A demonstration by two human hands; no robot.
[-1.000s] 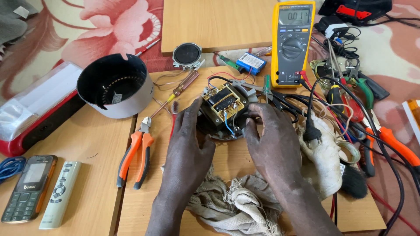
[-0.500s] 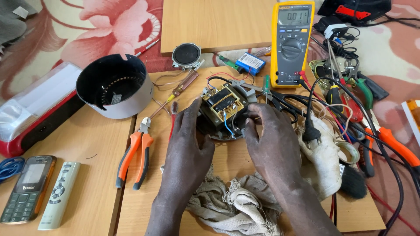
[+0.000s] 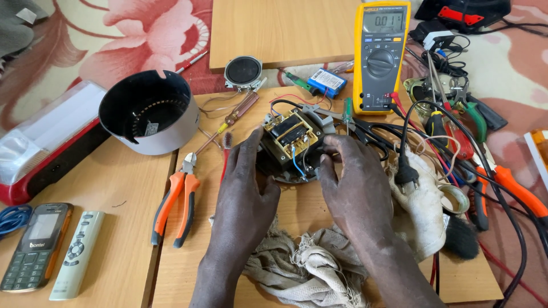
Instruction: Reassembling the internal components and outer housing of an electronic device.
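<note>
A round black base carrying a yellow-wrapped transformer (image 3: 290, 137) with red, blue and black wires sits on a wooden board (image 3: 188, 251). My left hand (image 3: 242, 191) grips its left edge, fingers curled along the rim. My right hand (image 3: 357, 182) holds the right edge, fingertips touching the base beside the transformer. Both forearms come in from the bottom of the view over a crumpled beige rag (image 3: 308, 271).
A grey round housing (image 3: 149, 112) and a small speaker (image 3: 243, 71) lie to the left and behind. Orange-handled pliers (image 3: 176, 199), a screwdriver (image 3: 231, 120), a yellow multimeter (image 3: 381, 54), a blue battery (image 3: 326, 81), tangled cables and a plug (image 3: 405, 171) crowd around. A phone (image 3: 34, 245) and remote (image 3: 77, 254) lie lower left.
Both hands stay on the base; nothing has visibly moved.
</note>
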